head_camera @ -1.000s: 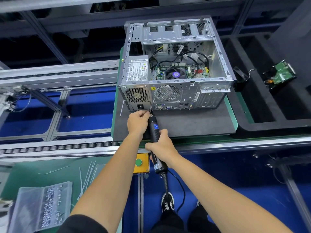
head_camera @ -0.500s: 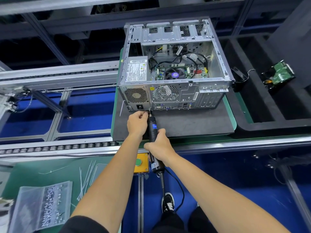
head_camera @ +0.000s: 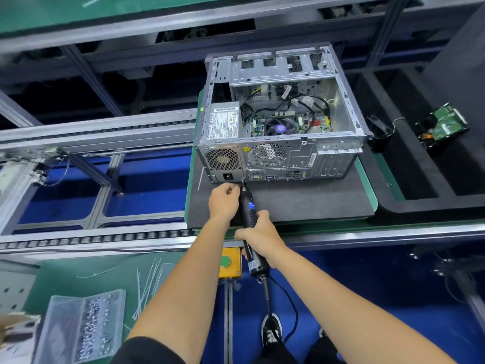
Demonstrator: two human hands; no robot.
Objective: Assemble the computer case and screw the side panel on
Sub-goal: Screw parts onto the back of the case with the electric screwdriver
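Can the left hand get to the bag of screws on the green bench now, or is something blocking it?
Probably yes. The bag of screws lies in the open to the left of the left hand, with nothing between them. But that hand is curled at the electric screwdriver tip by the computer case, so it must leave there first.

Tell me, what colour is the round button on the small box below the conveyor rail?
The button is green, set in a yellow box. The head view shows it.
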